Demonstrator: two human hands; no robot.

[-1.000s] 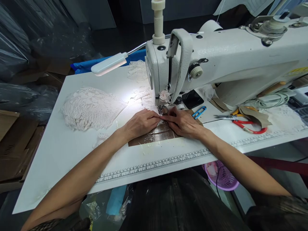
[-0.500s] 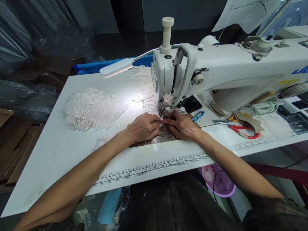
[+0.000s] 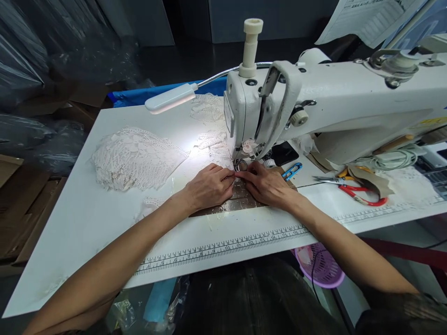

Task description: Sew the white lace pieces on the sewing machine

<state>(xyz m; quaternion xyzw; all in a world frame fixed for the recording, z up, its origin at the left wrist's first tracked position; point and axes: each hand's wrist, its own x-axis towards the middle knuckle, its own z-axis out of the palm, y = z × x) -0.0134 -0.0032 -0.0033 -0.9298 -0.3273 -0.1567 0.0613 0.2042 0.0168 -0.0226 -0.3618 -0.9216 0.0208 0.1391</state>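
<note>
My left hand (image 3: 211, 187) is closed, its fingertips pinched just in front of the presser foot of the white sewing machine (image 3: 251, 102). From the other side my right hand (image 3: 269, 186) meets it, index finger stretched towards the left fingertips and the other fingers curled. A bit of white lace shows between the fingertips, mostly hidden by them. Behind the needle lies more white lace (image 3: 213, 139). Both hands rest over a brown, shiny plate (image 3: 240, 197) strewn with thread ends. Blue thread snips (image 3: 292, 171) lie right of my right hand.
A heap of white lace (image 3: 134, 160) sits on the left of the white table (image 3: 87, 223). A lit lamp (image 3: 171, 98) hangs over it. Red-handled scissors (image 3: 363, 197) and a coiled cable (image 3: 391, 158) lie at the right. Below the edge is a purple basket (image 3: 326, 270).
The view has shifted slightly, so the machine appears a little further right. Both hands stay together at the presser foot, with hardly any movement.
</note>
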